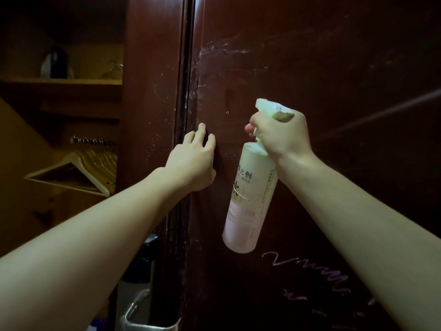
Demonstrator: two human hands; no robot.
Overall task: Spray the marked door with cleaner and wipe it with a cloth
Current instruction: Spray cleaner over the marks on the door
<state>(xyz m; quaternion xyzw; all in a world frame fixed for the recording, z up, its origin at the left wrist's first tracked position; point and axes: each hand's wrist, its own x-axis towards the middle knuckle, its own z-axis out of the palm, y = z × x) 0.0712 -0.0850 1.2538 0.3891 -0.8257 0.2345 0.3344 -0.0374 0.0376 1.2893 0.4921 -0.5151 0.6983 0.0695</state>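
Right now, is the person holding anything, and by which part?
The right hand grips the spray bottle by its trigger head and neck. The left hand holds nothing; it rests on the door edge.

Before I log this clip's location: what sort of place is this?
Probably a hotel room or bedroom entry: a dark wooden door, an open closet with wooden hangers on a rail, and a kettle on its shelf.

A bedroom or hotel closet corner: wooden hangers [78,170] on a rail, shelf [62,81], dark door [310,68].
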